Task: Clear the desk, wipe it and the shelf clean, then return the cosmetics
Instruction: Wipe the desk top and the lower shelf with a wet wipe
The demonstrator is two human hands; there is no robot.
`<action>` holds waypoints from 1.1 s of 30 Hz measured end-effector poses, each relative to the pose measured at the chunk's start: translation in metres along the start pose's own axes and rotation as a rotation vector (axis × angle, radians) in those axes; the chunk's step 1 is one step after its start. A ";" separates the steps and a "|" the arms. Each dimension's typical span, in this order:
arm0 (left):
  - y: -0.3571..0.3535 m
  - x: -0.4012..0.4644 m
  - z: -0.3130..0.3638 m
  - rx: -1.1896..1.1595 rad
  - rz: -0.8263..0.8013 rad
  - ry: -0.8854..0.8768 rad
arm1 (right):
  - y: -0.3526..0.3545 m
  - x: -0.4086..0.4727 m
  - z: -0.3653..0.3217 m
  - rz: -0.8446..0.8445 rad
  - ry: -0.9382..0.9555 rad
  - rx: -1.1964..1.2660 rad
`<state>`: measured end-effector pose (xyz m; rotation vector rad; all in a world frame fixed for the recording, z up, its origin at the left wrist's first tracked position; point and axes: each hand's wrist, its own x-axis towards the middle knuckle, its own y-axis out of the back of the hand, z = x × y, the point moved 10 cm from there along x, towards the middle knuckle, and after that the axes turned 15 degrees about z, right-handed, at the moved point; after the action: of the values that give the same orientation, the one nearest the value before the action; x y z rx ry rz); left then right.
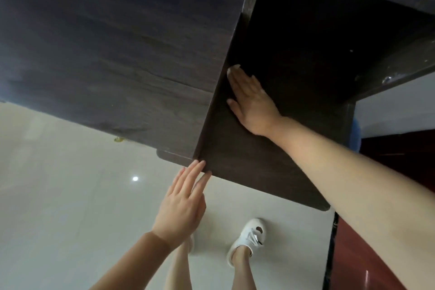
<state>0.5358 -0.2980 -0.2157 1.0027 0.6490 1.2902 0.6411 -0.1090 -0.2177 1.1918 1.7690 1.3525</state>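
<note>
A dark wood desk top point(106, 49) fills the upper left, with nothing lying on it. To its right a lower shelf point(249, 167) of the same dark wood runs back into a shadowed compartment. My right hand point(249, 101) lies flat on the shelf, fingers straight and pointing into the compartment; a pale cloth edge point(235, 67) peeks out under the fingertips. My left hand point(181, 205) has straight fingers, the tips touching the shelf's front corner. No cosmetics are in view.
A glossy pale tiled floor point(58, 183) spreads below the desk. My feet in white shoes point(247, 240) stand just in front of the shelf. A small yellow scrap point(118, 139) lies on the floor by the desk edge. A red-brown wooden surface point(367, 261) stands at the right.
</note>
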 end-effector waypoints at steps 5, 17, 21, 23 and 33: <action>0.026 -0.007 -0.036 -0.062 0.126 0.194 | -0.021 -0.090 -0.070 -0.131 0.286 0.023; 0.032 -0.008 -0.070 -0.341 0.263 0.657 | -0.017 -0.050 -0.038 0.007 -0.036 0.030; 0.029 -0.009 -0.084 -0.547 0.286 0.886 | -0.026 -0.144 -0.093 0.012 0.174 0.070; 0.030 -0.010 -0.093 -0.585 0.298 0.971 | -0.027 -0.155 -0.101 0.017 0.185 0.122; 0.034 -0.005 -0.103 -0.778 0.251 0.986 | -0.044 -0.096 -0.184 0.167 0.106 0.214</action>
<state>0.4308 -0.2795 -0.2334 -0.2599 0.6479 2.0379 0.5090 -0.2743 -0.2104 1.4333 1.9658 1.3681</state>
